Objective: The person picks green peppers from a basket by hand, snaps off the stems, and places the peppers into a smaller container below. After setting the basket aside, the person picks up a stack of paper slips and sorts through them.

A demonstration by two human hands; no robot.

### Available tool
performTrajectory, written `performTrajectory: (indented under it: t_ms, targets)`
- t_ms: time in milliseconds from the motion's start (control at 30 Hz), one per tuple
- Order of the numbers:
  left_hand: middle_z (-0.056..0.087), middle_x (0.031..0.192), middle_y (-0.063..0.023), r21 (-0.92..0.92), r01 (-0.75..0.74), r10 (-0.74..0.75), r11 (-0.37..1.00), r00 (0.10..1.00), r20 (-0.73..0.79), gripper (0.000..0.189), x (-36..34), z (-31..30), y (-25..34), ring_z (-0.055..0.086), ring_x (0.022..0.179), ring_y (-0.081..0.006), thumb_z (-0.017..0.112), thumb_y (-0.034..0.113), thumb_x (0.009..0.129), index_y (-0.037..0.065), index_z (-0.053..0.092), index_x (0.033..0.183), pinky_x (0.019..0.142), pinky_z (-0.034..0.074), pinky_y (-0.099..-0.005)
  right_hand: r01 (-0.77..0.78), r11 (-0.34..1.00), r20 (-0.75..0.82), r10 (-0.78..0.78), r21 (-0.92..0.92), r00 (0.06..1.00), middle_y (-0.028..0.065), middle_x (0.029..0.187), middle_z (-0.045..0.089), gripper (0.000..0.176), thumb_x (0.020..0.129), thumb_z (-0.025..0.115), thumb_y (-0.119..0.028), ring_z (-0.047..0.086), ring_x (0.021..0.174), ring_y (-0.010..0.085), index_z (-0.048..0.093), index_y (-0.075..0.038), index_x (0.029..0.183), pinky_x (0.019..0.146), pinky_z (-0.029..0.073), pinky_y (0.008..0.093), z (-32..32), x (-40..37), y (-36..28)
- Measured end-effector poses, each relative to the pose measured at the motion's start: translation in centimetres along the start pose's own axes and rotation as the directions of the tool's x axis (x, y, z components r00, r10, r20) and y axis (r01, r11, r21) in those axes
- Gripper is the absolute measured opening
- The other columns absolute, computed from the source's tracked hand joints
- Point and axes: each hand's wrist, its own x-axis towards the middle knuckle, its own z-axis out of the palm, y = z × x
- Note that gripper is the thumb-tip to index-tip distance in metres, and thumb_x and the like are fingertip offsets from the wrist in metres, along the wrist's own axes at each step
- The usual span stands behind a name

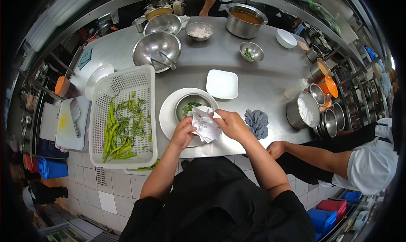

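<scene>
Several white printed paper slips [206, 127] are held between my two hands, above the front of a white plate [166, 115]. My left hand [183, 133] pinches their left side, and my right hand [230, 122] grips their upper right corner. Behind the slips, a metal bowl [179, 102] with green leaves [190, 108] in it sits on the plate. To the left is a white perforated basket [146, 79] holding long green peppers [111, 134] and smaller green pieces. A square white dish [222, 84] lies just beyond the plate, and a crumpled grey cloth [256, 123] is right of my right hand.
On the steel table [270, 85] stand large metal bowls [157, 48], a pot of orange-brown liquid [245, 22] and a pot of white contents [302, 111]. At the right, a co-worker's hand [277, 149] is at the table edge. A cutting board [69, 123] with a knife is left.
</scene>
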Motion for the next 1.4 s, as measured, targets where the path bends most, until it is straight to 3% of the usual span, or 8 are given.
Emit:
performTrajectory:
  t_ms: [233, 1400]
  targets:
    - [0.059, 0.108, -0.0146, -0.010, -0.050, 0.050, 0.999, 0.999, 0.014, 0.034, -0.1, -0.4, -0.3, 0.058, 0.103, -0.0246, 0.048, 0.000, 0.074, -0.004, 0.053, 0.108, 0.096, 0.045, -0.0381, 0.080, 0.996, -0.033, -0.082, -0.045, 0.996, 0.0175, 0.082, 0.066, 0.020, 0.088, 0.059, -0.016, 0.064, 0.075, 0.0333, 0.065, -0.005, 0.103, 0.067, 0.049, 0.0362, -0.6, -0.4, -1.2]
    - [0.061, 0.109, -0.0153, -0.084, -0.108, 0.110, 0.991, 0.994, 0.008, 0.042, -0.7, -1.6, 0.0, 0.059, 0.104, -0.0267, 0.052, 0.004, 0.067, -0.004, 0.055, 0.109, 0.098, 0.043, -0.0395, 0.127, 0.992, 0.004, -0.127, -0.021, 0.992, 0.0176, 0.086, 0.066, 0.021, 0.086, 0.060, -0.017, 0.064, 0.079, 0.0344, 0.066, -0.006, 0.102, 0.069, 0.049, 0.0373, 0.1, 0.5, -1.8]
